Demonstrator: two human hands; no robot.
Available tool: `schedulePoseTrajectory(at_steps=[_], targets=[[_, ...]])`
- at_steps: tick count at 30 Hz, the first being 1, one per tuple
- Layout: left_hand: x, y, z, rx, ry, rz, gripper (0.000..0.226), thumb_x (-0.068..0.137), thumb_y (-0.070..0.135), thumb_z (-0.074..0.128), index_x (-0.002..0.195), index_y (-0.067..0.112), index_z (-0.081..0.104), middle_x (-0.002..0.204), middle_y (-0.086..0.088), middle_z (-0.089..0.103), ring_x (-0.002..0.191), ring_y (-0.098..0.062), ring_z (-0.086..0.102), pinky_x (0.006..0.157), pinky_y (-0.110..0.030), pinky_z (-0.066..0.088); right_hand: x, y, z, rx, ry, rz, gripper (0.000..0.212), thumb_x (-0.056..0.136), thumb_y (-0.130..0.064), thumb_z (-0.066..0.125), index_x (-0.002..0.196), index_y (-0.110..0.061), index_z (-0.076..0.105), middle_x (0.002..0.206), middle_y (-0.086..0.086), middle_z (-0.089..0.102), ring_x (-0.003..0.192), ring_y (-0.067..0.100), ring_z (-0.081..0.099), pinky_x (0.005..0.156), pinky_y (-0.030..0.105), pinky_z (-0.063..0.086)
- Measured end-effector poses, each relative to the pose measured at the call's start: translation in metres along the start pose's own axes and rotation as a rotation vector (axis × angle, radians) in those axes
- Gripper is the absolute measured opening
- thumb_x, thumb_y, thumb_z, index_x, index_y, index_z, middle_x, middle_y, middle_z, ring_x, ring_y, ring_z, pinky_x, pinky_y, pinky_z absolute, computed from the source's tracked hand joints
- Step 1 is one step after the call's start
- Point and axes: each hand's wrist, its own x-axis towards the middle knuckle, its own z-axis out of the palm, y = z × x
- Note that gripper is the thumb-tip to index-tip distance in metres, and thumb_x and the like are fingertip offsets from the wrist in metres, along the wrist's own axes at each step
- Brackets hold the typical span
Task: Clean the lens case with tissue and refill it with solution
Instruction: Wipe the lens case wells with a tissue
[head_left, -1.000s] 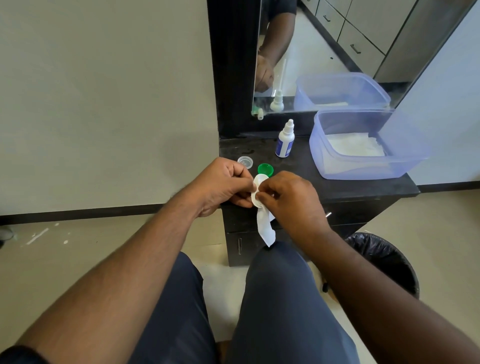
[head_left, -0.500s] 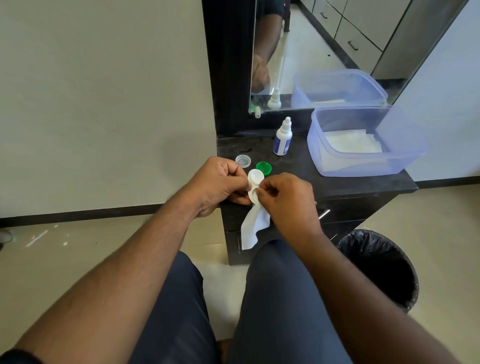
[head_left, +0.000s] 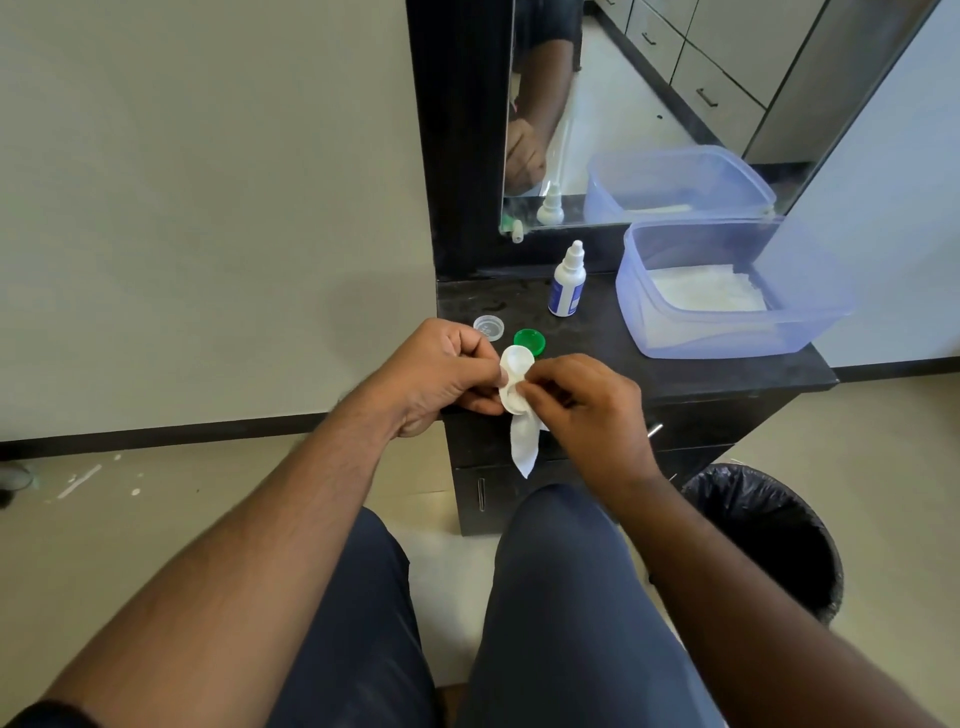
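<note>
Both hands met just off the counter's (head_left: 701, 371) front-left corner, above the lap. Left hand (head_left: 441, 374) had fingers curled round the lens case (head_left: 514, 376), a white, smooth plastic piece w/ two round wells joined figure-eight style, held on end; upper well faced the camera, shallow and glossy. Right hand (head_left: 587, 400) pinched a tissue (head_left: 524, 447) against the lower well, thumb and fingertips tight together. Tissue was thin, soft white paper, twisted to a narrow strip, its pointed tail hanging free below the hands in front of the drawer face. Lower well mostly hidden by fingers and tissue; couldn't tell if the paper was inside it.

On the counter, matte black w/ a dusty, scuffed top: a green cap (head_left: 529, 341), round, ridged-looking, near the front-left edge, partly behind the case. Just left of it a clear cap (head_left: 489, 328), open side up, at the left edge. Solution bottle (head_left: 566, 283), small white plastic dropper w/ blue label, stood upright toward the back; label text too small to read. Translucent bluish tub (head_left: 675, 332), rectangular w/ rounded corners, filled the right side, white folded tissues inside, blurred through the wall.

Mirror (head_left: 649, 104) behind repeated the bottle, tub and a forearm. Black-lined bin (head_left: 769, 530) on the floor at right, partly cut by the right arm.
</note>
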Motion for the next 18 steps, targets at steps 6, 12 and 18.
schedulePoseTrajectory(at_steps=[6,12,18], targets=[[-0.001,0.000,0.003,0.012,0.032,-0.002,0.007,0.082,-0.010,0.064,0.077,-0.006,0.060,0.081,-0.022,0.069,0.069,-0.028,0.071,0.053,-0.025,0.057,-0.009,-0.005,0.002,-0.001,0.025,0.020,0.010,0.082,-0.008,0.071,0.092,-0.006,0.073,0.092,0.008,0.071,0.083,0.017,0.066,0.075,0.032,0.056],[-0.001,0.001,0.002,0.028,0.031,-0.003,0.010,0.081,-0.009,0.065,0.073,-0.004,0.061,0.077,-0.015,0.070,0.069,-0.027,0.072,0.055,-0.026,0.058,-0.015,0.007,-0.006,-0.327,-0.177,-0.212,0.031,0.078,-0.022,0.076,0.104,-0.007,0.071,0.101,0.012,0.062,0.087,0.026,0.058,0.070,0.035,0.053],[0.000,0.001,0.003,0.038,0.036,0.001,0.018,0.080,-0.010,0.065,0.066,0.001,0.061,0.073,-0.012,0.070,0.066,-0.024,0.071,0.058,-0.030,0.059,-0.017,-0.004,-0.001,-0.547,-0.111,-0.164,0.032,0.076,-0.008,0.073,0.107,-0.014,0.071,0.088,0.009,0.062,0.075,0.030,0.056,0.058,0.037,0.045]])
